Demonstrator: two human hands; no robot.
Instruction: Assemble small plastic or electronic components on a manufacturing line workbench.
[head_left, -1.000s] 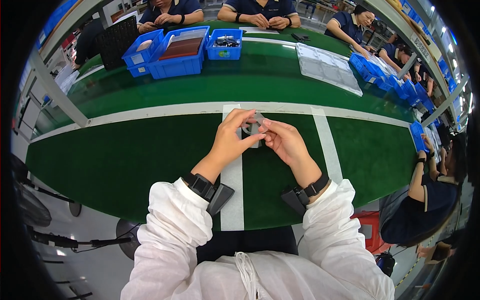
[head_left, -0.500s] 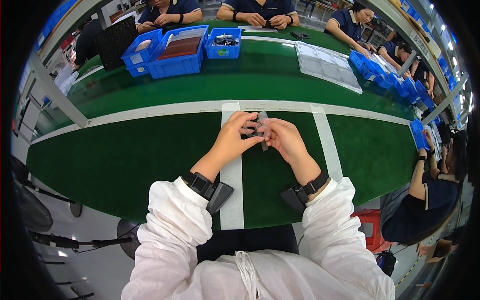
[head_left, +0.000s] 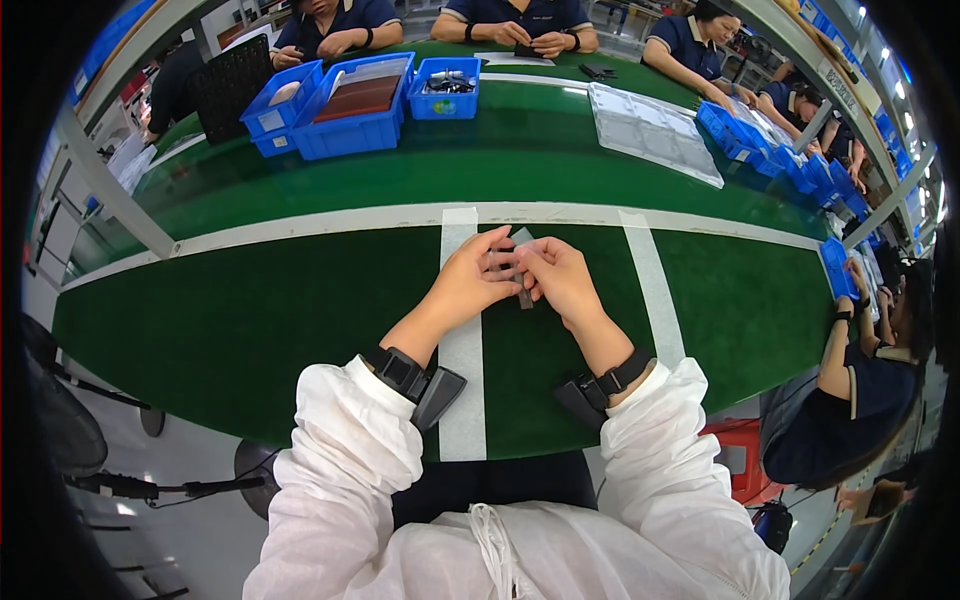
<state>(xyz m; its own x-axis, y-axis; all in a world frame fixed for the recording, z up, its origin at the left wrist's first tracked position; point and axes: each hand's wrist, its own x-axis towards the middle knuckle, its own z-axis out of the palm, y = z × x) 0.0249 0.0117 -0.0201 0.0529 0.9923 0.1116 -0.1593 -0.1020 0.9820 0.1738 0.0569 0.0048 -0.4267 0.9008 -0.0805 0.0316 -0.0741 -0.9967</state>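
A thin, dark grey, partly see-through strip (head_left: 526, 299) stands between my two hands, just above the green table mat. My right hand (head_left: 563, 280) pinches it with thumb and bent fingers from the right. From the left, my left hand (head_left: 470, 280) curls around the strip, its thumb low and its index finger near the top end. Fingers cover the strip's middle, so its exact kind cannot be made out. Each wrist wears a black strap with a black block.
Under my hands lies a green mat (head_left: 250, 330) with white tape strips (head_left: 462, 400). Beyond a pale rail stand blue bins (head_left: 352, 135) and a clear plastic tray (head_left: 655, 135). Several co-workers sit across and to the right. A red stool (head_left: 737, 455) stands at lower right.
My right fingers have closed further over the strip and shifted slightly. The left fingers have drawn nearer to the right hand, and the strip's lower end sits slightly lower.
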